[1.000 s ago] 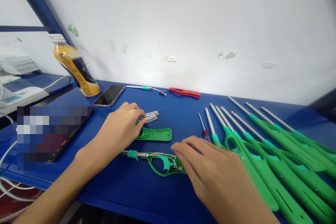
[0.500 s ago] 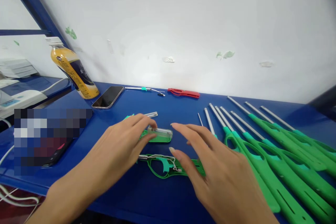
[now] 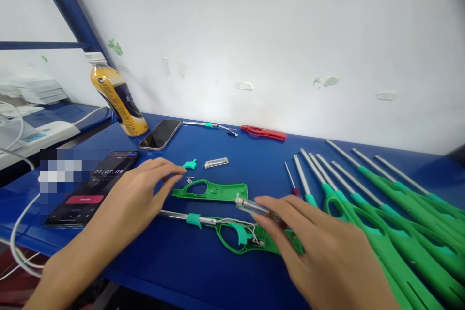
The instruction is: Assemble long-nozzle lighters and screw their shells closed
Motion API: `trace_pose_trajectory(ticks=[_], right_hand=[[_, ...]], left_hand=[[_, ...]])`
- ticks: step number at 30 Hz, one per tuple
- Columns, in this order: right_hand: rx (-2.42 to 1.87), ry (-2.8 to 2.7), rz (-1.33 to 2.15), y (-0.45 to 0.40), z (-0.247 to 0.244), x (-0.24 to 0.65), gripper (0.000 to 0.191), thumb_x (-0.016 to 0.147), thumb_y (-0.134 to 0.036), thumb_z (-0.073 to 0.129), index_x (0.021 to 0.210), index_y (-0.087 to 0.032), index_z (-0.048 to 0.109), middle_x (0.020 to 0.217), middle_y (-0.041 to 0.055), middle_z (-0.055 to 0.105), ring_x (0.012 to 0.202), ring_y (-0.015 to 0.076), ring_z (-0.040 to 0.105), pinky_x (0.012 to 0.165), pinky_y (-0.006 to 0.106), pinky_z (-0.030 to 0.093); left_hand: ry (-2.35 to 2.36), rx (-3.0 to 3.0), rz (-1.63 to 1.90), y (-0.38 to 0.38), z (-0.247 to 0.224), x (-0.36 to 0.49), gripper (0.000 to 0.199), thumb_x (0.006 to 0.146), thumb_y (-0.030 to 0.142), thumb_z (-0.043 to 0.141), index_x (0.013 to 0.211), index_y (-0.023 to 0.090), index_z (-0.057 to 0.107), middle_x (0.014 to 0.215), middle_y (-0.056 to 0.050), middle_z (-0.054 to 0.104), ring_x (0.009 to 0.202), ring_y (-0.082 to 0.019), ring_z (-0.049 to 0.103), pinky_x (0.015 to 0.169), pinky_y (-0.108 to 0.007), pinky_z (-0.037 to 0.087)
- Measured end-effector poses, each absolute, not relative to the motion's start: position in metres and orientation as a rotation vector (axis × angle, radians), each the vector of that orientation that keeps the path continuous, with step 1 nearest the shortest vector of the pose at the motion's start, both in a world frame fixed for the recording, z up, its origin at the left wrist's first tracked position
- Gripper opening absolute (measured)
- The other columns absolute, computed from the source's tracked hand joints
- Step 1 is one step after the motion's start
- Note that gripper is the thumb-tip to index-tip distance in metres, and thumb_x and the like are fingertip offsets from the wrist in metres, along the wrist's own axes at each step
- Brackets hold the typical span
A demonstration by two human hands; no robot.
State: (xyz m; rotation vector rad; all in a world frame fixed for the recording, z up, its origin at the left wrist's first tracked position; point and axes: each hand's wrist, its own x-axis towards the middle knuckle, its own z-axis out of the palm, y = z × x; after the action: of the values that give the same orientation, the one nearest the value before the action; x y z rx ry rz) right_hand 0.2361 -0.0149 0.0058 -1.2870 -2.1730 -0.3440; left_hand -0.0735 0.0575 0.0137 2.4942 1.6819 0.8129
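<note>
Currently | right hand: pinching clear plastic fuel tank near wired green plastic half-shell, not yet seated | left hand: looks empty, fingertips near teal plastic trigger | bare green plastic cover half: still off | closed green long-tubed lighters: apparently finished

Green shell, clear canister, blue tabletop
</note>
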Motion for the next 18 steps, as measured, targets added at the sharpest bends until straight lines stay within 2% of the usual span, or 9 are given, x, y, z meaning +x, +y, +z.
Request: trace_pose_trajectory(ticks=[7,12,18], right_hand=[[-1.272,-2.229,-0.342,-0.015,0.005,0.239,0.022,0.113,-0.029,0.050,0.122,-0.027,0.070,0.106,-0.0030,0.082,0.074,0.0152,0.079,0.050,0.029,0.048],[-1.288,-2.220,-0.320,-0.014,0.006,0.238,0.022,0.112,-0.029,0.051,0.123,-0.028,0.069,0.108,-0.0035,0.082,0.075,0.0149,0.079,0.050,0.029,0.049],[-1.294,-2.207,-0.322,-0.014,0.005,0.237,0.021,0.113,-0.030,0.050,0.121,-0.029,0.070,0.106,-0.0030,0.082,0.073,0.0153,0.078,0.047,0.029,0.046]], left_hand=[[1.675,2.417,0.655,0.072,0.001,-0.076,0.036,0.102,0.050,0.052,0.104,0.027,0.080,0.110,-0.006,0.079,0.100,-0.029,0.073,0.088,-0.041,0.054],[1.645,2.377,0.634,0.073,0.004,-0.070,0.036,0.100,0.053,0.053,0.096,0.028,0.079,0.105,-0.004,0.077,0.088,-0.025,0.071,0.080,-0.036,0.052],[1.654,2.344,0.612,0.076,0.002,-0.071,0.035,0.098,0.052,0.053,0.093,0.029,0.079,0.104,-0.004,0.077,0.082,-0.024,0.069,0.075,-0.035,0.049]])
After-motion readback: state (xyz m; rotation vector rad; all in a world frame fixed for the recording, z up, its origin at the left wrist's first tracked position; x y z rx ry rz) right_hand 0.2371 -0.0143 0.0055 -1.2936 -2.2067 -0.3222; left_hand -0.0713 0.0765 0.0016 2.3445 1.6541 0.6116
